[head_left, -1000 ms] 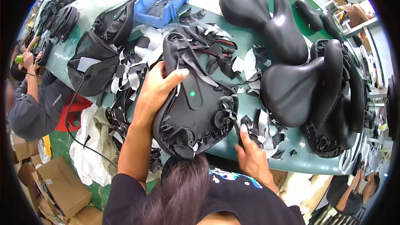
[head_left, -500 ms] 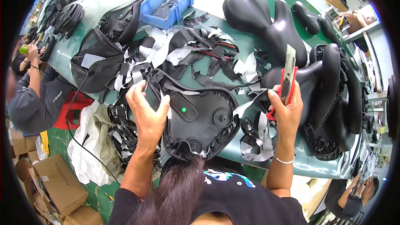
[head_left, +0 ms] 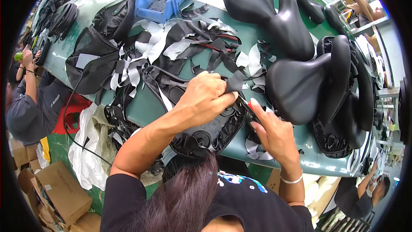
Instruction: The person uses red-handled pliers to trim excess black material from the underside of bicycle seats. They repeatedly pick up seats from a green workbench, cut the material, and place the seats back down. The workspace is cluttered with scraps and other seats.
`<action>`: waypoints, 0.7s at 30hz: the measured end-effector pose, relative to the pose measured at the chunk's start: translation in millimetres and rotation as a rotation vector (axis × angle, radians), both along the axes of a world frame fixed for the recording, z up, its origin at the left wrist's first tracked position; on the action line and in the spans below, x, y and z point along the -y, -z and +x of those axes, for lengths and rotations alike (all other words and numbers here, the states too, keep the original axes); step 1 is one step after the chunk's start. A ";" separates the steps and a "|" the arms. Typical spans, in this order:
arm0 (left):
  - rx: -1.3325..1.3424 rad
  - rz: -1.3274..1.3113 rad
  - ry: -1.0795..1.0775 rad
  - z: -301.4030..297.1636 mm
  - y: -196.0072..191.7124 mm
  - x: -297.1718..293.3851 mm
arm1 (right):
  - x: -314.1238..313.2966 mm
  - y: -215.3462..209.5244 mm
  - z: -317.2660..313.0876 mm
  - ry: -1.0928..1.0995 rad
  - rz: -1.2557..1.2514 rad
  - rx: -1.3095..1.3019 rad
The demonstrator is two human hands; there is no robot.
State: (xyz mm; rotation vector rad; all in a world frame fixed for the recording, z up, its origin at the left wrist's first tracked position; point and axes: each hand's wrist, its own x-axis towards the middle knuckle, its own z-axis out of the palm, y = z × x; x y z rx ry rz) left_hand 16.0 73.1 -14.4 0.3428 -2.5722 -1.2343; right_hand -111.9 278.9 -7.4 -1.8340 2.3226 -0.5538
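A black bicycle saddle (head_left: 210,129) lies upside down at the table's near edge, its ribbed underside and gathered cover edge facing up. Reaching across it, my left hand (head_left: 205,93) is closed on a dark strip of cover material (head_left: 234,81) at the saddle's right edge. My right hand (head_left: 274,135) grips a red utility knife (head_left: 250,104), its blade close to that strip and the left fingertips. Both hands hide part of the knife and the saddle's far right rim.
Black and white cover scraps (head_left: 176,45) lie beyond the saddle. A blue bin (head_left: 150,13) stands behind them. Several finished saddles (head_left: 296,86) are piled at the right. A black mesh bag (head_left: 92,60) sits at the left. A person (head_left: 32,103) works at the far left.
My left hand has swung right across the saddle and taken hold of the strip. The knife has come down from upright to the saddle's right edge.
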 end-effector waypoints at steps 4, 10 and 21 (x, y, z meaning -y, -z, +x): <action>-0.533 0.743 -0.186 13.8 -19.7 6.9 | -28.0 -0.3 45.0 0.167 0.102 -0.009; -0.584 0.430 -0.029 4.5 -12.8 11.1 | 2.9 -15.2 19.3 0.199 0.025 -0.065; -0.589 0.926 -0.521 -23.2 17.7 68.7 | 13.8 -30.9 21.1 0.135 0.211 -0.242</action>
